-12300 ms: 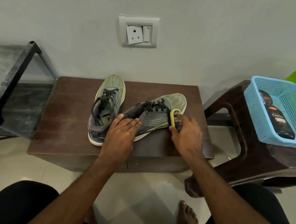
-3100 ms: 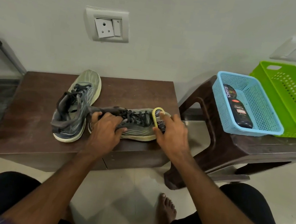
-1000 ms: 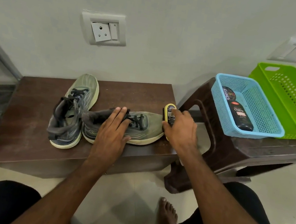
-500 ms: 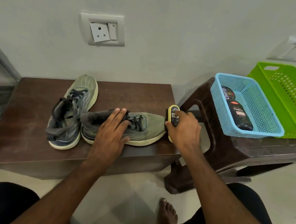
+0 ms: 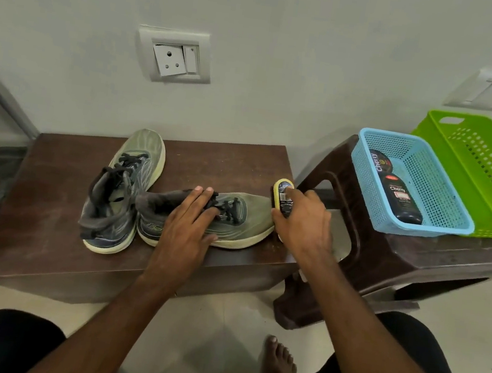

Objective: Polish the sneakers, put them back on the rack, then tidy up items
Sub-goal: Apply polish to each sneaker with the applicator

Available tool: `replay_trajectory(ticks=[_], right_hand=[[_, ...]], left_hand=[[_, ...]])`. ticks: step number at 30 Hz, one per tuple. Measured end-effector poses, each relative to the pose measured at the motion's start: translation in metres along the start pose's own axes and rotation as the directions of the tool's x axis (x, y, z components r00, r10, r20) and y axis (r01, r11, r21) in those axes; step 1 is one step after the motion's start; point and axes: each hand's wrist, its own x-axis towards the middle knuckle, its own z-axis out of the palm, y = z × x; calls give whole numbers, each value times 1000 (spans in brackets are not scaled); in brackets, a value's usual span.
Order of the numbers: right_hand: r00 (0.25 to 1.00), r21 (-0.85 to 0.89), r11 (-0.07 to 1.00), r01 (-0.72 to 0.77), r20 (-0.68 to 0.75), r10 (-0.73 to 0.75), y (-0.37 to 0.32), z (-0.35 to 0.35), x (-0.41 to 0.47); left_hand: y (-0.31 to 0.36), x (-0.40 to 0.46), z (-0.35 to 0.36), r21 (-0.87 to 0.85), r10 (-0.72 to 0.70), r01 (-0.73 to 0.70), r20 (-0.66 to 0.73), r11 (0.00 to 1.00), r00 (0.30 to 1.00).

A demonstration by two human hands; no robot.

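Two sneakers on low brown table: far sneaker upright, untended; near sneaker lies toe toward right. Left hand presses flat on laces, fingers straight, pinning it. Right hand grips yellow polish sponge, fingers curled round it, sponge against toe tip. Good practice, as judgement: keep left hand firm so shoe cannot slide off table edge; short even strokes round toe. Brown stool just right carries blue basket holding polish bottle, green basket behind. Wall socket above; tiled floor below.
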Motion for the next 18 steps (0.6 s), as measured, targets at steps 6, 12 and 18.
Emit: replay_trajectory(ticks=[6,12,18], right_hand=[[963,-56,968,243,131,-234,-25,19,-19],[999,-56,998,-36,2,36,9,8,12],[994,10,994,106,-12,-106,-9,-7,-6]], left_hand=[[3,1,2,-7,-7,7,-4,1000,1000],[-1,0,1,-35,2,-2,-13,999,1000],[0,2,0,-42,-20,19,-14,999,1000]])
